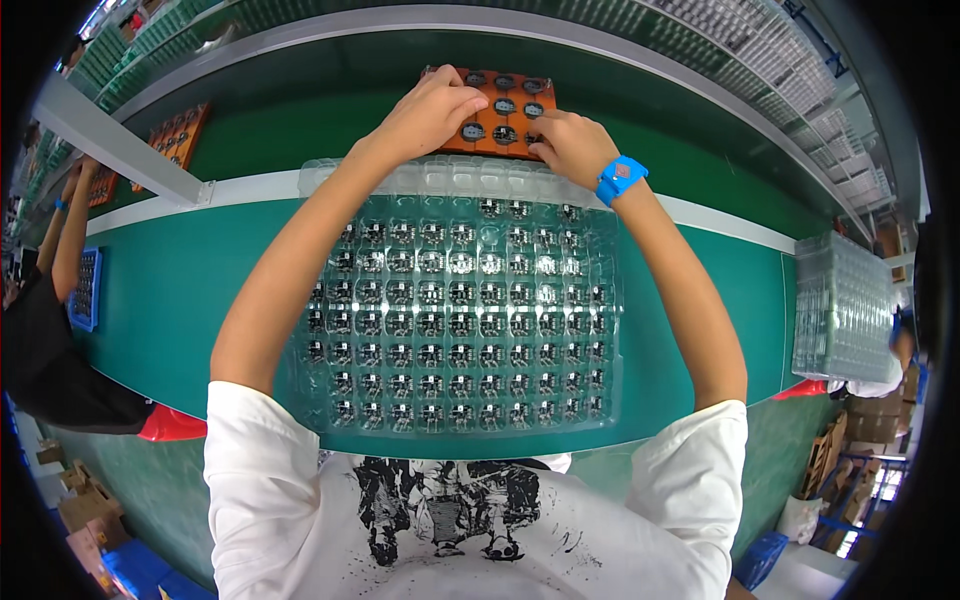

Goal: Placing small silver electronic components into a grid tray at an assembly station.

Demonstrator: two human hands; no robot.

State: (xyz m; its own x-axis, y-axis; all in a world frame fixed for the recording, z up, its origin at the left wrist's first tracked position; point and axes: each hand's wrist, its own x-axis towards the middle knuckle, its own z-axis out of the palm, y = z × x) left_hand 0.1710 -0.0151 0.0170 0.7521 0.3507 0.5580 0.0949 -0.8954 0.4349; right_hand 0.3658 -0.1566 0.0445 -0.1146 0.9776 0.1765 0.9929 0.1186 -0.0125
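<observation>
An orange tray (518,122) with round pockets lies at the far side of the bench, small round electronic parts (504,107) in its pockets. My left hand (428,112) is closed over the tray's left side, thumb reaching toward a middle pocket; it covers that side. At the near right corner, my right hand (572,145), with a blue wrist strap (620,178), has thumb and forefinger bent around a small round part (533,138), largely hidden by the fingers. Between my forearms lies a clear plastic blister tray (612,385) holding rows of small circuit modules (461,293).
A white rail (680,212) crosses the green bench (180,290) beyond the blister tray. Stacked clear trays (842,310) stand at the right. Another person's arm (70,235) is at the far left, beside a blue tray (86,290). Another orange tray (178,135) rests behind a white post (125,135).
</observation>
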